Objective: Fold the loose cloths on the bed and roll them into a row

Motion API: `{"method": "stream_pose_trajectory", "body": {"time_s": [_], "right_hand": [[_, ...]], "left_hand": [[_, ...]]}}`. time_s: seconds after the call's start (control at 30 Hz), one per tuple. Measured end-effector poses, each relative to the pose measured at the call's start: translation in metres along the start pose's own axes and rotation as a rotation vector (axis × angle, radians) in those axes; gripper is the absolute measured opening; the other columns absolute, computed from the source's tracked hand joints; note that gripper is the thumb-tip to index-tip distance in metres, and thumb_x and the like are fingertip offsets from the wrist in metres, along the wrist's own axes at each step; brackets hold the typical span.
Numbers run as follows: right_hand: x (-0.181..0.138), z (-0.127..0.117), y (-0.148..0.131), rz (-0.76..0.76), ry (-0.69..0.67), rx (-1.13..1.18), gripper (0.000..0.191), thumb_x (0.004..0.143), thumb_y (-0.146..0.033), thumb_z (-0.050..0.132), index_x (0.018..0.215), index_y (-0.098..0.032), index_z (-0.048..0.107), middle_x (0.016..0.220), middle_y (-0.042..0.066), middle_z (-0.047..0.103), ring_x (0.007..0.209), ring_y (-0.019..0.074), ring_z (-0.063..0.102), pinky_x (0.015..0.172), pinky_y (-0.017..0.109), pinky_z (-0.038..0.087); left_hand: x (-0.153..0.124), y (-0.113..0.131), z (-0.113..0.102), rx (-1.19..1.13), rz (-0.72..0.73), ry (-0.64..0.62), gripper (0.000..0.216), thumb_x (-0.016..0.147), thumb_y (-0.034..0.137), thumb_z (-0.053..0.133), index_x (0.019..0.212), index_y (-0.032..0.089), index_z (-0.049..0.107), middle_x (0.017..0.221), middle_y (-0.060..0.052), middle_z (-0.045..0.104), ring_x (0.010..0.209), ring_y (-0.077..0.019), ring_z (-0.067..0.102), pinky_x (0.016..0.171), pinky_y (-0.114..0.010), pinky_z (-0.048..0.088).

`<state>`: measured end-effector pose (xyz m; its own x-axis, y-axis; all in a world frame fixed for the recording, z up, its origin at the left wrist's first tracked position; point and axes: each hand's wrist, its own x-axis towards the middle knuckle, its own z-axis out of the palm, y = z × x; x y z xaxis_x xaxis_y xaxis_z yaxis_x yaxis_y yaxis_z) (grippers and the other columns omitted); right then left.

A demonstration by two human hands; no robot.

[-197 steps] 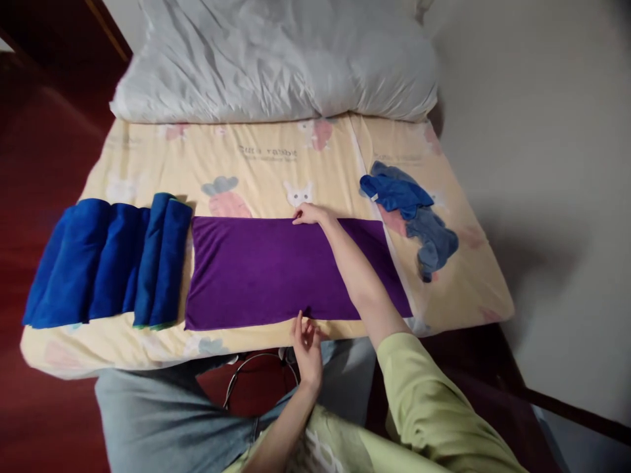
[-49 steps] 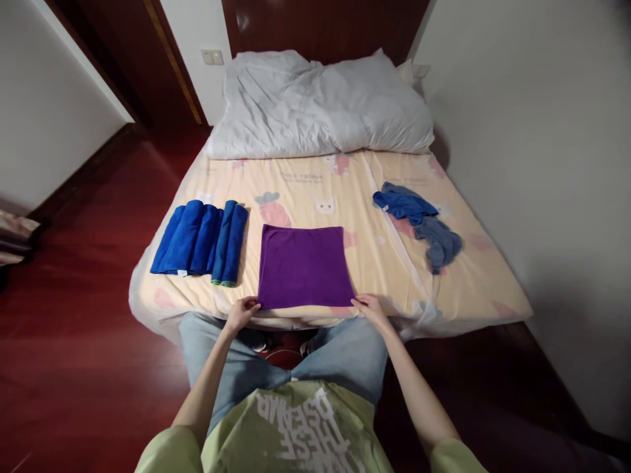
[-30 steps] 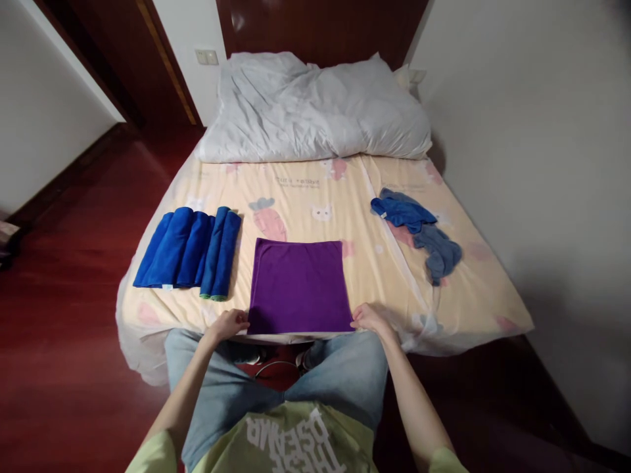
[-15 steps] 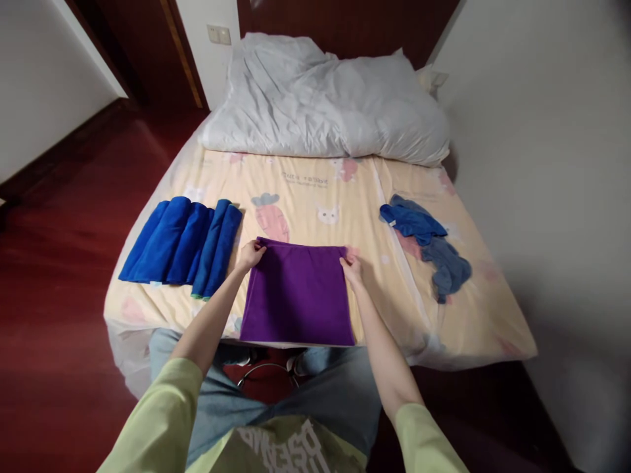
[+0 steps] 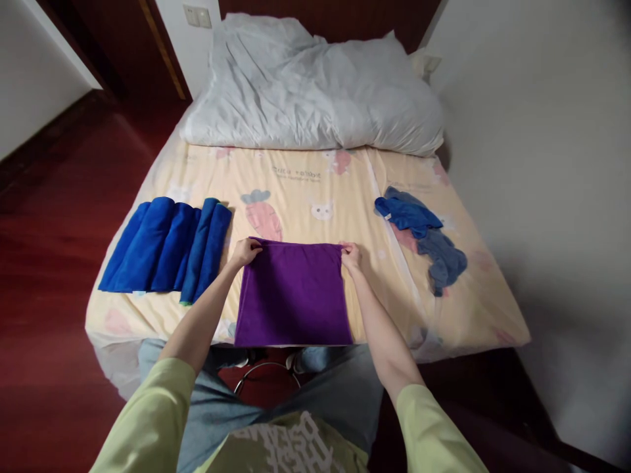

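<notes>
Two hands on the purple towel (image 5: 294,292), folded square at the bed (image 5: 305,184) near edge. Left hand (image 5: 245,250) pinches its 11 o'clock corner, right hand (image 5: 351,255) its 1 o'clock corner, fingers closed on cloth. Rolled blue towels (image 5: 165,244) at 9 o'clock, crumpled blue cloths (image 5: 421,230) at 2 o'clock.

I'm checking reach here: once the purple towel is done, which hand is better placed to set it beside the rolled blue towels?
Probably the left. The left hand grips the purple towel at its far left corner, right next to the rolled blue towels. The right hand holds the far right corner, with the whole towel between.
</notes>
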<state>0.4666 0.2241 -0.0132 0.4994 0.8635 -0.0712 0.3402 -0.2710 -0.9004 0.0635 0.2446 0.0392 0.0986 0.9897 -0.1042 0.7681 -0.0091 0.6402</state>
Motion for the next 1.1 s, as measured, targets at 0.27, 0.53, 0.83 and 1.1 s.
{"method": "stream_pose_trajectory", "body": {"time_s": [0.27,0.53,0.83,1.1], "right_hand": [[-0.03,-0.023,-0.018,-0.11,-0.082,0.137,0.017,0.074,-0.033,0.063,0.08,-0.019,0.07,0.102,0.011,0.078,0.1,0.0251,0.073,0.1,0.042,0.056],[-0.115,-0.121,-0.048,-0.169,-0.495,0.173,0.035,0.069,-0.049,0.084,0.087,-0.02,0.078,0.091,0.009,0.079,0.086,0.0236,0.074,0.085,0.037,0.059],[-0.184,-0.237,-0.084,-0.21,-0.708,0.172,0.037,0.068,-0.053,0.089,0.07,-0.019,0.076,0.068,0.007,0.073,0.061,0.0195,0.068,0.058,0.03,0.056],[-0.102,-0.1,-0.071,-0.07,-0.283,0.18,0.054,0.063,-0.065,0.085,0.089,-0.018,0.076,0.09,0.011,0.079,0.079,0.0238,0.074,0.075,0.037,0.061]], "left_hand": [[-0.025,0.004,-0.016,-0.135,0.053,0.048,0.021,0.081,0.028,0.069,0.094,0.02,0.083,0.102,-0.008,0.08,0.097,-0.0257,0.074,0.094,-0.035,0.057],[-0.127,0.021,-0.064,-0.405,0.182,-0.083,0.047,0.078,0.062,0.074,0.086,0.016,0.082,0.093,-0.013,0.08,0.091,-0.0288,0.076,0.085,-0.037,0.061],[-0.243,0.035,-0.149,-0.481,0.173,-0.415,0.029,0.079,0.047,0.082,0.079,0.018,0.083,0.073,-0.009,0.077,0.066,-0.0207,0.072,0.059,-0.025,0.059],[-0.108,0.027,-0.081,-0.445,-0.104,-0.038,0.04,0.07,0.053,0.079,0.087,0.016,0.08,0.08,-0.007,0.078,0.072,-0.0221,0.073,0.063,-0.029,0.062]]}}
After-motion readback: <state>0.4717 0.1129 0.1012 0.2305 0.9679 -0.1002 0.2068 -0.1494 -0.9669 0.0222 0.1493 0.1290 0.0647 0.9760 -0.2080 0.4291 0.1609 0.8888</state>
